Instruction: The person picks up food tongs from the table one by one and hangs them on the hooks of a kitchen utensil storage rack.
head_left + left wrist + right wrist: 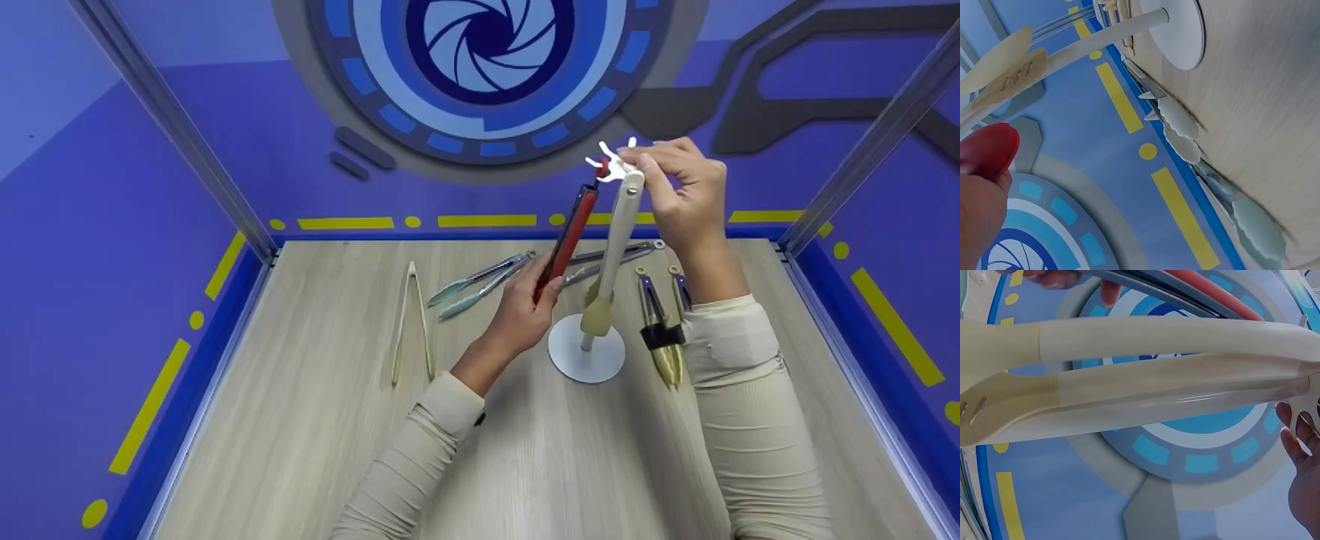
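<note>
My left hand (525, 307) grips red tongs (576, 232), held upright with the red loop at their top against the white hooks of a stand. In the left wrist view, a rounded red end (991, 149) of these tongs shows past the hand. My right hand (688, 191) pinches the white hook rack (613, 166) at the stand's top. Cream tongs (621, 232) with beige heads hang from the rack beside the red ones; one head (994, 405) is slotted. They hide most of the pole above the stand's round white base (566, 360).
Wooden tongs (412, 300) lie at left on the table (300, 450). Mint-tipped tongs (480, 285) and grey tongs (637, 250) lie toward the back. Gold tongs (664, 364) lie right of the base, partly hidden by a black wrist strap. Blue walls (225, 150) enclose the table.
</note>
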A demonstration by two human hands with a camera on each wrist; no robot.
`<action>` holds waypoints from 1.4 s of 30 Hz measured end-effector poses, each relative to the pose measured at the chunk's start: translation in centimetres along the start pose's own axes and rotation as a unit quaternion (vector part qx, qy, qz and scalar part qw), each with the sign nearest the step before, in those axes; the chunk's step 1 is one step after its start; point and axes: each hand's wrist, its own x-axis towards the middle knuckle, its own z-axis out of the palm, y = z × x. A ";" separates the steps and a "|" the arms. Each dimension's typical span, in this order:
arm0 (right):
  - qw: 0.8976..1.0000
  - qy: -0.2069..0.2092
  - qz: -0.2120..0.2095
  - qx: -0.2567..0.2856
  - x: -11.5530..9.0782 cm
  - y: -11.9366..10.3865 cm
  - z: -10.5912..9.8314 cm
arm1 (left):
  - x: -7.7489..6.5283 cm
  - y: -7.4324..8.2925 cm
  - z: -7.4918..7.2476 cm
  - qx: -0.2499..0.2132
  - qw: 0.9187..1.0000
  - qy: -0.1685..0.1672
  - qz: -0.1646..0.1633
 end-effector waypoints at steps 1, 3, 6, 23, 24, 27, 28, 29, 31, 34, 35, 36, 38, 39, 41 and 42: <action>1.000 -0.001 0.003 -0.003 0.0 0.3 0.0 | 0.0 -0.1 0.1 0.000 1.000 0.000 -0.001; 1.000 -0.003 0.010 -0.009 -0.1 1.2 0.0 | 0.1 -0.1 0.1 0.004 1.000 0.001 -0.005; 0.999 -0.006 0.024 -0.023 0.0 2.4 0.1 | 0.3 -0.2 0.2 0.004 1.000 0.003 -0.011; 1.000 0.002 -0.002 -0.017 0.1 -0.3 0.1 | 1.2 -0.1 0.5 -0.021 0.999 -0.016 -0.040; 1.000 0.000 -0.004 -0.018 0.1 -0.3 0.1 | 1.1 -0.1 0.5 -0.022 0.999 -0.018 -0.041; 1.000 -0.002 -0.005 -0.018 0.0 -0.4 0.1 | 1.2 0.0 0.6 -0.025 0.998 -0.024 -0.046; 1.000 -0.002 -0.005 -0.017 0.0 -0.4 0.1 | 1.2 0.0 0.6 -0.027 0.998 -0.027 -0.050; 1.000 -0.003 -0.006 -0.018 0.0 -0.3 0.1 | 1.2 0.0 0.6 -0.030 0.998 -0.031 -0.054; 1.000 -0.005 -0.009 -0.016 0.0 -0.3 0.1 | 1.3 0.1 0.7 -0.034 0.997 -0.038 -0.063; 1.000 -0.006 -0.018 -0.016 0.0 -0.1 0.0 | 1.4 0.1 0.7 -0.035 0.996 -0.046 -0.074; 1.000 -0.006 -0.017 -0.017 0.1 -0.1 0.0 | 1.4 0.2 0.7 -0.034 0.995 -0.048 -0.077; 1.000 -0.006 -0.016 -0.018 0.1 0.0 0.0 | 1.5 0.2 0.8 -0.032 0.995 -0.050 -0.080; 1.000 -0.005 -0.006 -0.022 0.1 0.2 0.1 | 1.5 0.2 0.8 -0.031 0.995 -0.053 -0.083; 1.000 -0.005 0.001 -0.027 0.1 0.2 0.1 | 1.5 0.2 0.9 -0.031 0.994 -0.055 -0.085; 0.999 -0.006 0.014 -0.034 0.1 0.4 0.1 | 1.5 0.1 1.0 -0.033 0.994 -0.058 -0.089; 0.999 -0.007 0.020 -0.037 0.1 0.4 0.1 | 1.6 0.1 1.0 -0.033 0.993 -0.060 -0.092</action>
